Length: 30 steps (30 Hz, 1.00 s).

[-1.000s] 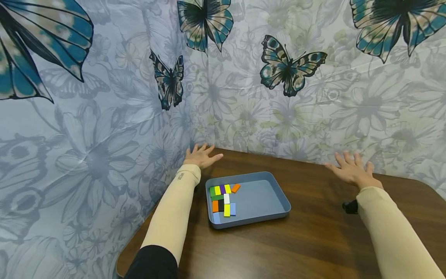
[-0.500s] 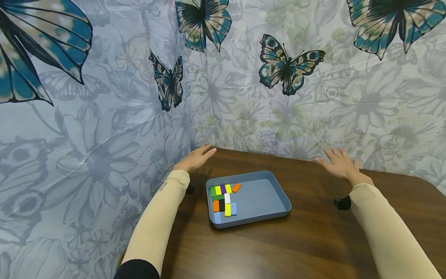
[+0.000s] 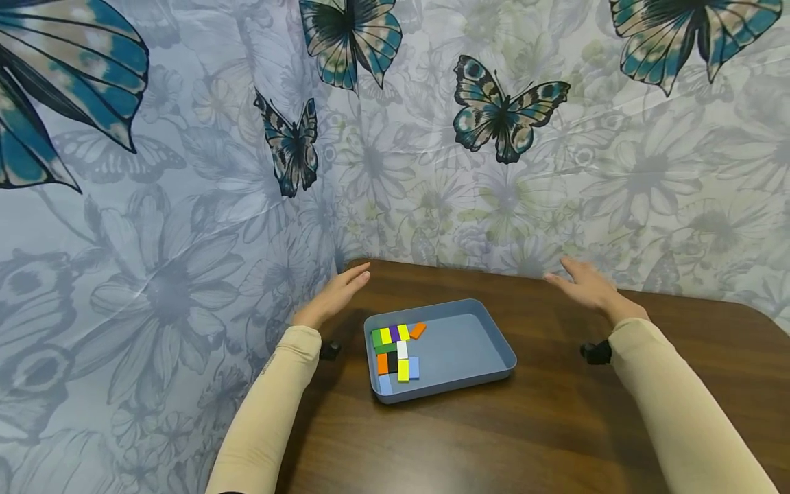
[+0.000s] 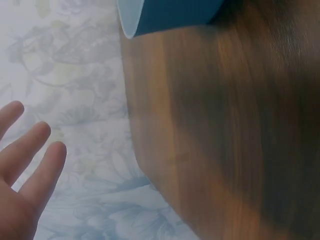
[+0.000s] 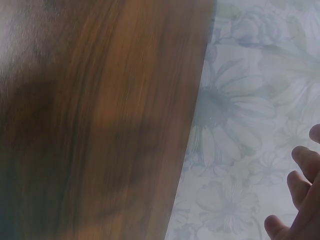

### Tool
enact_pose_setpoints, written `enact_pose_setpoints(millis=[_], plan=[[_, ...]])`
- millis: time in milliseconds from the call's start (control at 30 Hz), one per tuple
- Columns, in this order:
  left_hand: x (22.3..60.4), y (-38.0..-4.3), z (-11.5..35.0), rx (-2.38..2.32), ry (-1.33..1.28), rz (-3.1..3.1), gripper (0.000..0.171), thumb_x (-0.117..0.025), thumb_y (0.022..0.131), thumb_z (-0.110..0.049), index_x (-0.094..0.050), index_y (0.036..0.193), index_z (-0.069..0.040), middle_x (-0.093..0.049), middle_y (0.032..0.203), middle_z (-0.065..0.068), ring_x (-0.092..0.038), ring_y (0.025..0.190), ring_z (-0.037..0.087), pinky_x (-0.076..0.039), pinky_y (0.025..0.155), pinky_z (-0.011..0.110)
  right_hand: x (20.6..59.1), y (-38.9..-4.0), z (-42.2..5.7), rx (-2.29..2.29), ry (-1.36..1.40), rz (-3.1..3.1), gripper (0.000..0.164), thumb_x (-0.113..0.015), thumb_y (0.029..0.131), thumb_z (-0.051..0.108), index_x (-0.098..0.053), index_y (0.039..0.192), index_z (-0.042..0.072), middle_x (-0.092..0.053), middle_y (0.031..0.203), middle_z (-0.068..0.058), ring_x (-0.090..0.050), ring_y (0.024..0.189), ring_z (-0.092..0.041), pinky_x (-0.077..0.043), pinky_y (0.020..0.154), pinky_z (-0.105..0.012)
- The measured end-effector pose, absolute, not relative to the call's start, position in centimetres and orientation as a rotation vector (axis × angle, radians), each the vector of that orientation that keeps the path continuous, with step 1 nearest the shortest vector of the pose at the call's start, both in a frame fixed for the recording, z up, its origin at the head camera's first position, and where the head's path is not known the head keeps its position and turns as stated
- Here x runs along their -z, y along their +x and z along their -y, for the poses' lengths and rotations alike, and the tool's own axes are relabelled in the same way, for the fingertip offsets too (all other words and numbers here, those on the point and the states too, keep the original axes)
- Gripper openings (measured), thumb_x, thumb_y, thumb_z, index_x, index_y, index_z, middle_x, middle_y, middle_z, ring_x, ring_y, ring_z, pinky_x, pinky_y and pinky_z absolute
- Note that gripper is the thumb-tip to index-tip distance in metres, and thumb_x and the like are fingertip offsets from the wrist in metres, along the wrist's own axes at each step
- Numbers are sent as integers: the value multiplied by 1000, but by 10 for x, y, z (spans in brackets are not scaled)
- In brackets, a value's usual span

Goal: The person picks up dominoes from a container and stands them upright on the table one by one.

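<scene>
From my remote station, I take the shallow, rectangular blue-grey tray (image 3: 459, 346) as my landmark; it lies on the dark brown wood-grain bench (image 3: 481, 439). Over the last second the left hand (image 3: 333, 296) has drawn leftward, away from the tray's far left corner, and turned edge-on. The right hand (image 3: 589, 287) has come in towards the tray and turned too, so the palms now roughly face each other. Both hang raised: the left near that corner, the right well apart, beyond the tray's right side. On the left wrist view I see three fingers straight and spread wide; on the right wrist view, four fingertips apart and slightly bent. Neither hand holds anything.

The small, flat rectangular multicoloured blocks (image 3: 401, 350) look unmoved, packed against the left part of the tray. One tilted, flat orange block (image 3: 417, 331) sits at the right end of the row by the tray's far side. So I judge that only the hands' pose has altered; with the blocks themselves, nothing has advanced.
</scene>
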<state>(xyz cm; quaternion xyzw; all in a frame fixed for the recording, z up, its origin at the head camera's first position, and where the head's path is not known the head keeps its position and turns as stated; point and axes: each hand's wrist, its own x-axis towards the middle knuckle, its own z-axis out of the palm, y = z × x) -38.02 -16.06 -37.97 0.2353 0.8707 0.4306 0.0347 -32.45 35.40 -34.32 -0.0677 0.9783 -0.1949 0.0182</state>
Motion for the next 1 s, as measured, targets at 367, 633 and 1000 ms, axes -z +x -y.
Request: enact_pose_setpoints(millis=[367, 633, 1000], plan=[[393, -371, 163, -1524, 796, -2581, 58, -52, 105, -33, -36, 156, -10, -42, 155, 23, -44, 141, 42, -36, 115, 59, 336, -331, -337, 648, -314, -3044, 87, -33, 105, 58, -9, 158, -7, -12, 160, -38, -12, 144, -60, -14, 113, -74], [416, -367, 161, -1519, 729, -2554, 69, -63, 99, -30, -31, 158, -17, -35, 159, 21, -39, 143, 45, -38, 112, 61, 333, -332, -326, 718, -346, -3000, 86, -36, 104, 56, -8, 159, -5, -13, 160, -36, -16, 144, -59, -19, 113, -74], [433, -361, 158, -1542, 731, -2481, 80, -76, 91, -21, -32, 158, -16, -31, 161, 20, -35, 146, 44, -42, 109, 62, 339, -337, -305, 771, -414, -2975, 81, -52, 102, 47, -23, 156, -5, -31, 154, -36, -40, 134, -55, -38, 105, -68]])
